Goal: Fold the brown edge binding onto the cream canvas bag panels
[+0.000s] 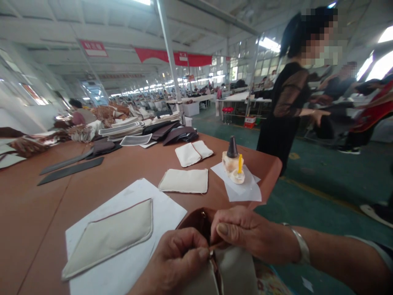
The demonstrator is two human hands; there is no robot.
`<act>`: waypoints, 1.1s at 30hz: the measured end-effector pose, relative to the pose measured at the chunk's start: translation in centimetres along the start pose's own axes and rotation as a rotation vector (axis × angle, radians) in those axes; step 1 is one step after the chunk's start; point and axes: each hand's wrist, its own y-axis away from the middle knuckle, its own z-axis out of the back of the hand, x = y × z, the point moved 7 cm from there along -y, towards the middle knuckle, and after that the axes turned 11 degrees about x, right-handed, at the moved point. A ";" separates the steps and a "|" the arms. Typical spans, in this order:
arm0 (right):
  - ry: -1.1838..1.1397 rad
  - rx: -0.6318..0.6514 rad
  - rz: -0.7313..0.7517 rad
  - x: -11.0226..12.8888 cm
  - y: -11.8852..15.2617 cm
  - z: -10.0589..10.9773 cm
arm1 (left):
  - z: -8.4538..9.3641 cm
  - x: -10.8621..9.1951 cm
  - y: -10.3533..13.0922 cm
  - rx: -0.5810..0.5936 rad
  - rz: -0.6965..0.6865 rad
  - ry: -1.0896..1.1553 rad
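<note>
Red banners [172,57], txt illegible

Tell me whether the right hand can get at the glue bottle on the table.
Probably yes: the glue bottle stands uncovered near the table's right edge, with nothing between it and the right hand. But that hand is pinching the brown piece with the left hand.

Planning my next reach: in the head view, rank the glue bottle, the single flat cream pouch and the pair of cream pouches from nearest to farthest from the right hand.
1. Single flat cream pouch, ahead and slightly left of the right hand.
2. Glue bottle, ahead on white paper near the table's right edge; close to the first.
3. Pair of cream pouches, farther back.
</note>
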 end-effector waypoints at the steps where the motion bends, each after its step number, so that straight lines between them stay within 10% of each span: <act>1: -0.024 0.045 -0.028 0.1 -0.3 -0.2 | 0.0 -0.3 0.0 -0.002 -0.007 -0.037; 9: 0.022 0.079 0.119 -0.3 -1.0 -0.6 | -0.8 -1.7 0.1 0.024 -0.011 -0.198; 14: -0.084 0.248 -0.049 -0.1 -0.7 0.5 | -1.0 -2.8 -0.2 0.056 -0.089 -0.385; 20: 0.041 0.217 0.012 1.6 -1.7 0.0 | -1.0 -3.6 0.2 0.059 -0.125 -0.377; 25: -0.222 0.086 -0.086 -2.0 -1.1 -0.1 | 0.2 -4.0 0.9 0.019 -0.230 -0.370; 33: -0.436 0.036 -0.126 -3.9 -0.9 -0.3 | -1.1 -7.0 2.4 -0.140 -0.676 -1.234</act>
